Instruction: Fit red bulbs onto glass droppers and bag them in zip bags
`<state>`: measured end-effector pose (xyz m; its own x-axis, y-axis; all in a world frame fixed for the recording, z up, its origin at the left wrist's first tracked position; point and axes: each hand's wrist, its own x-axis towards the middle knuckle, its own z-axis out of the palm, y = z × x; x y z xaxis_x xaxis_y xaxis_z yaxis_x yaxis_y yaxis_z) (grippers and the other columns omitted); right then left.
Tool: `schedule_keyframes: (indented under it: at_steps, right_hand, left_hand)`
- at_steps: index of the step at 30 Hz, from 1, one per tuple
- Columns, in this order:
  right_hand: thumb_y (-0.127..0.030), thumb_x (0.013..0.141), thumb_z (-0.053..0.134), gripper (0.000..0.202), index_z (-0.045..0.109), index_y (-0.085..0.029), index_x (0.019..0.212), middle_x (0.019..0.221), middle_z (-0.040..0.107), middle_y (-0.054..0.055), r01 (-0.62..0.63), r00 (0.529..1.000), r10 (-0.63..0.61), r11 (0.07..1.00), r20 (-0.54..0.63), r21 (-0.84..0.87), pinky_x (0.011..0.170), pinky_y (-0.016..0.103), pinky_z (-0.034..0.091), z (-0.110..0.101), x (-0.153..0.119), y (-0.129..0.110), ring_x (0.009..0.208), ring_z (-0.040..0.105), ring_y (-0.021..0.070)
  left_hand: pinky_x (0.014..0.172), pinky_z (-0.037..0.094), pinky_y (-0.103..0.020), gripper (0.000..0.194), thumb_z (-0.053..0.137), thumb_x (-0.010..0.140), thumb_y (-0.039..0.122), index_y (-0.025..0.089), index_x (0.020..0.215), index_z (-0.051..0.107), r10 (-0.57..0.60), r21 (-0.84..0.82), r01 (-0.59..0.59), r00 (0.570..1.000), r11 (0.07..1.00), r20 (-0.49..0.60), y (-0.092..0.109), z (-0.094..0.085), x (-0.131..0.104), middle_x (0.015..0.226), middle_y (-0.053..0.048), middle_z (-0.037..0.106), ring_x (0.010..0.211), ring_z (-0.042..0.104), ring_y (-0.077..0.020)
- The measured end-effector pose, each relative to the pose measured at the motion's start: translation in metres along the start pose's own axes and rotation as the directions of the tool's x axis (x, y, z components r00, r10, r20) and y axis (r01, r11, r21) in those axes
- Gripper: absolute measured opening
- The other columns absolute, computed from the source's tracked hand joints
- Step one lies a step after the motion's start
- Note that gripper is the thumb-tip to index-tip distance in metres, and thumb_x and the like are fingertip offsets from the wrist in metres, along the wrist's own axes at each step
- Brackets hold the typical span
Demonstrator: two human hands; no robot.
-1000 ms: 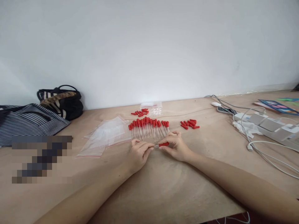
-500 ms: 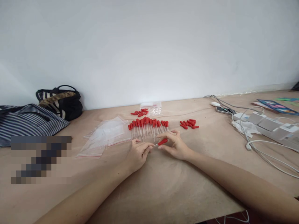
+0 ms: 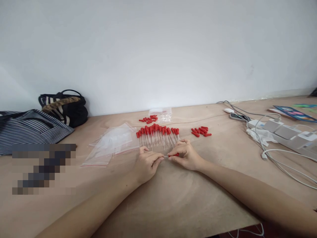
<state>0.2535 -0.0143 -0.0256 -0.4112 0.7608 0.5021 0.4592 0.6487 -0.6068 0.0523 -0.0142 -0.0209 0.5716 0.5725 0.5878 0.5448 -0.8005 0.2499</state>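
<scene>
My left hand point(image 3: 148, 165) pinches the clear glass tube point(image 3: 166, 157) of a dropper, most of which the fingers hide. On the tube's right end is a red rubber bulb point(image 3: 176, 154), and my right hand point(image 3: 187, 155) closes thumb and fingers on it, so little of the red shows. Just beyond both hands lies a row of droppers point(image 3: 156, 134), red bulbs at the far side and clear tubes toward me. Loose red bulbs point(image 3: 201, 131) form a small pile to the right. More red bulbs point(image 3: 148, 119) lie behind the row.
Clear zip bags point(image 3: 109, 143) overlap left of the row. Another bag point(image 3: 160, 112) with clear tubes point(image 3: 164, 117) lies near the wall. Striped and black bags point(image 3: 34, 125) stand far left. A power strip point(image 3: 292, 137) and white cables point(image 3: 284, 155) lie at the right.
My right hand's fingers have closed over the red bulb, which was mostly exposed before. The dropper now lies more level between my hands.
</scene>
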Motion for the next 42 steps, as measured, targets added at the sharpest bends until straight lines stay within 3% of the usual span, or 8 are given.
schedule_keyframes:
  at_steps: [7,15,25,31,34,37,40,42]
  right_hand:
    - [-0.033,0.072,0.064,0.01,0.067,-0.024,0.07,0.068,0.067,-0.001,-0.097,0.988,0.106,0.992,-0.114,0.08,0.087,0.041,0.024,0.011,0.0,-0.005,0.066,0.057,0.0133]
    - [-0.041,0.067,0.067,0.024,0.067,-0.026,0.086,0.074,0.068,0.001,-0.072,0.997,0.074,0.996,-0.028,0.054,0.09,0.044,0.025,-0.001,0.0,0.002,0.074,0.058,0.0173]
    - [-0.034,0.074,0.062,0.013,0.068,-0.025,0.081,0.074,0.069,0.001,-0.058,0.998,0.057,0.998,0.017,0.033,0.094,0.045,0.024,-0.009,0.001,0.006,0.072,0.057,0.0145]
    - [-0.042,0.073,0.059,0.028,0.063,-0.018,0.087,0.082,0.066,0.004,-0.217,0.96,0.268,0.889,-0.075,0.404,0.074,0.032,0.044,-0.032,0.005,0.02,0.076,0.059,0.0156]
    - [-0.045,0.073,0.058,0.033,0.06,-0.019,0.093,0.079,0.065,0.003,-0.246,0.927,0.351,0.836,-0.134,0.49,0.07,0.028,0.045,-0.053,0.007,0.034,0.073,0.059,0.0134]
    - [-0.045,0.072,0.059,0.038,0.056,-0.018,0.099,0.072,0.065,0.002,-0.345,0.866,0.467,0.815,-0.176,0.466,0.06,0.025,0.044,-0.073,0.011,0.049,0.062,0.056,0.0115]
    - [-0.045,0.07,0.061,0.034,0.056,-0.016,0.089,0.066,0.064,0.003,-0.494,0.82,0.561,0.794,-0.112,0.354,0.05,0.023,0.04,-0.083,0.018,0.063,0.051,0.051,0.0094]
    - [-0.044,0.072,0.058,0.03,0.058,-0.016,0.081,0.065,0.064,0.004,-0.574,0.805,0.592,0.796,-0.046,0.194,0.047,0.022,0.038,-0.085,0.025,0.07,0.046,0.048,0.0084]
  left_hand:
    - [0.077,0.024,-0.035,0.017,0.045,0.085,0.021,0.02,0.08,0.061,-0.032,0.007,0.032,0.999,0.999,-0.035,0.006,-0.001,0.001,0.069,0.004,0.069,0.054,0.058,-0.0099]
    - [0.076,0.024,-0.033,0.021,0.041,0.088,0.024,0.021,0.081,0.061,-0.077,-0.008,0.077,0.997,0.997,0.028,0.0,-0.001,0.001,0.059,0.007,0.065,0.049,0.055,-0.0081]
    - [0.075,0.028,-0.032,0.021,0.041,0.089,0.031,0.021,0.091,0.059,-0.084,-0.012,0.085,0.994,0.996,0.071,-0.006,0.0,-0.001,0.06,0.006,0.066,0.051,0.055,-0.009]
    - [0.076,0.032,-0.033,0.023,0.039,0.087,0.032,0.02,0.087,0.059,-0.205,0.035,0.205,0.979,0.978,0.016,-0.014,-0.011,0.002,0.069,0.002,0.066,0.064,0.058,-0.0134]
    - [0.076,0.033,-0.035,0.021,0.044,0.083,0.033,0.02,0.082,0.061,-0.318,0.206,0.326,0.945,0.923,-0.072,-0.033,-0.026,0.005,0.078,-0.002,0.066,0.077,0.058,-0.0187]
    - [0.075,0.032,-0.039,0.019,0.05,0.077,0.031,0.019,0.086,0.062,-0.467,0.517,0.471,0.872,0.715,-0.148,-0.059,-0.046,0.005,0.09,-0.007,0.064,0.091,0.053,-0.0276]
    - [0.075,0.032,-0.041,0.025,0.05,0.075,0.034,0.018,0.09,0.062,-0.61,0.667,0.552,0.772,0.501,-0.181,-0.08,-0.063,0.003,0.096,-0.011,0.061,0.095,0.05,-0.0312]
    - [0.076,0.032,-0.041,0.028,0.049,0.075,0.037,0.018,0.09,0.062,-0.672,0.685,0.58,0.719,0.441,-0.176,-0.088,-0.069,0.002,0.098,-0.013,0.06,0.097,0.049,-0.0314]
